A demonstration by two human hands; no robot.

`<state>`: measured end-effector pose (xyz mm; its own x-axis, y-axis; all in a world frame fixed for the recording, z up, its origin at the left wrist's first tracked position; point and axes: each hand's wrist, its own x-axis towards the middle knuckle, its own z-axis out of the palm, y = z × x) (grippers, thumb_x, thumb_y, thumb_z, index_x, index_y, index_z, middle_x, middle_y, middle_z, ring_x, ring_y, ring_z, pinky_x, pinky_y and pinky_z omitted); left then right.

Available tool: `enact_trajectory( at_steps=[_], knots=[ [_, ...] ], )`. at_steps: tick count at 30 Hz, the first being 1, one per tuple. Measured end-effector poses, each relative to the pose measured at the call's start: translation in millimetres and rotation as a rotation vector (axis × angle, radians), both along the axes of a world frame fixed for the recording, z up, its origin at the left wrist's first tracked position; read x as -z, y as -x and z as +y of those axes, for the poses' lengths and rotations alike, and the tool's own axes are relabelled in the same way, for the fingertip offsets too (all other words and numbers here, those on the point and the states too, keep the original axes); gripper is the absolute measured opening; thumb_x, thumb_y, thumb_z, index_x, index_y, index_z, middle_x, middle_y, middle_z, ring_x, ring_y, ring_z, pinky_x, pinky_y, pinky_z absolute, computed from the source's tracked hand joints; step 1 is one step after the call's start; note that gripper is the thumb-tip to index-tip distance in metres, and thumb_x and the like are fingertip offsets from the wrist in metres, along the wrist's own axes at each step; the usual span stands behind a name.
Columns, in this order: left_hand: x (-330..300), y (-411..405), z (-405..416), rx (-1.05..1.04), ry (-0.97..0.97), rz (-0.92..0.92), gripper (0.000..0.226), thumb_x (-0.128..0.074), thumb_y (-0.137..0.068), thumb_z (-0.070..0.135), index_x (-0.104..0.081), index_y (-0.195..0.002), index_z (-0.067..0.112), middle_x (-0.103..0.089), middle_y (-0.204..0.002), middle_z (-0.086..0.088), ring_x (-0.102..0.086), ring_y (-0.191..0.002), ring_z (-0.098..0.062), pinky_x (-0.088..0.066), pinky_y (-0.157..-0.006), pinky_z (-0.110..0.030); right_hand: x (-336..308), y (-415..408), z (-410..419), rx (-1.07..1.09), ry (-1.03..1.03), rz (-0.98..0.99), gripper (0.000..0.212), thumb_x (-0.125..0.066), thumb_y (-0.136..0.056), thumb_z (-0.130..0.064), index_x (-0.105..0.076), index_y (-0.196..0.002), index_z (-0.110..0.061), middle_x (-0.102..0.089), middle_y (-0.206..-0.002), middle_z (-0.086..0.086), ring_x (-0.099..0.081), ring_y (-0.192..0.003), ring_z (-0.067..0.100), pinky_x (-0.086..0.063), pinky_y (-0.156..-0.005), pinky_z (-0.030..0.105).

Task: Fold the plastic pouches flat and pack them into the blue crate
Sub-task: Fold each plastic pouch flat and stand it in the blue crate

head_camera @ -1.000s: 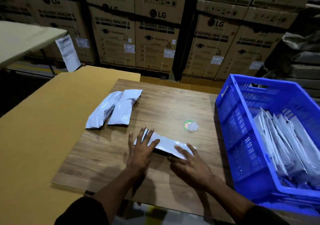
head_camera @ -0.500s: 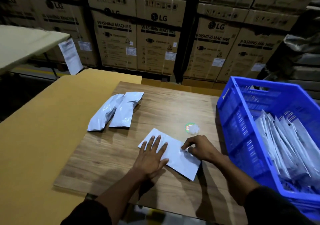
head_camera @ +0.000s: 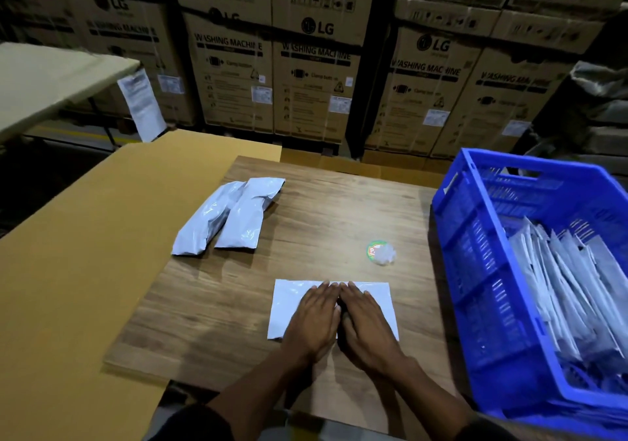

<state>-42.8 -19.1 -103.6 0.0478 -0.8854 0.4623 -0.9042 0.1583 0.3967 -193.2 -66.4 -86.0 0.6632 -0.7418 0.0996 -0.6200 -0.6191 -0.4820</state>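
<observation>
A white plastic pouch is spread flat on the wooden tabletop, pressed under the left hand and right hand, laid side by side with fingers straight. The blue crate, part-filled with folded pouches, is seen to the right.

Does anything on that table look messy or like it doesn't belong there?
One thing: a small round green-rimmed sticker or lid with a crumpled clear scrap lies loose on the wooden table, unrelated to the packing. Otherwise both hands press one pouch flat.
</observation>
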Motion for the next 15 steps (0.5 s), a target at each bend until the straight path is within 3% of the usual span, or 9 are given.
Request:
enact_trajectory(
  at_steps=[2,6,10,15],
  knots=[
    [10.6,-1.0,-3.1,-0.025,0.03,-0.02,0.049,-0.017,-0.112,0.028,-0.051,-0.136,0.003,-0.069,-0.129,-0.013,-0.051,-0.129,-0.02,-0.018,-0.12,-0.027,6.9,-8.0,3.1,0.044,-0.03,0.045,0.066,-0.014,-0.096,-0.039,-0.025,-0.156,-0.014,-0.02,-0.162,-0.005,-0.014,-0.152,0.01,-0.01,-0.123,0.039],
    [31.5,-8.8,2.4,0.005,0.118,-0.2,0.043,-0.043,-0.104,0.016,-0.054,-0.142,0.0,-0.054,-0.149,-0.013,-0.049,-0.141,-0.028,-0.039,-0.115,-0.045,15.2,-8.9,5.6,0.079,0.11,0.2,0.059,-0.021,-0.102,-0.036,-0.025,-0.158,-0.018,-0.025,-0.164,-0.006,-0.014,-0.153,0.016,-0.012,-0.12,0.041],
    [22.8,-9.7,4.6,-0.104,-0.092,-0.155,0.05,-0.044,-0.1,0.029,-0.055,-0.146,0.012,-0.043,-0.158,-0.012,-0.043,-0.145,-0.027,-0.037,-0.113,-0.05,11.0,-6.9,3.7,0.095,0.158,0.274,0.06,-0.03,-0.1,-0.036,-0.032,-0.156,-0.016,-0.031,-0.162,-0.004,-0.024,-0.151,0.021,-0.017,-0.116,0.045],
    [17.9,-14.4,13.5,-0.139,-0.2,-0.128,0.058,-0.045,-0.098,0.046,-0.05,-0.151,0.021,-0.038,-0.162,-0.006,-0.037,-0.148,-0.032,-0.035,-0.114,-0.057,8.5,-2.7,1.5,0.13,0.133,0.359,0.066,-0.028,-0.099,-0.049,-0.022,-0.159,-0.021,-0.016,-0.166,-0.007,-0.011,-0.154,0.02,-0.006,-0.12,0.044]
  ],
)
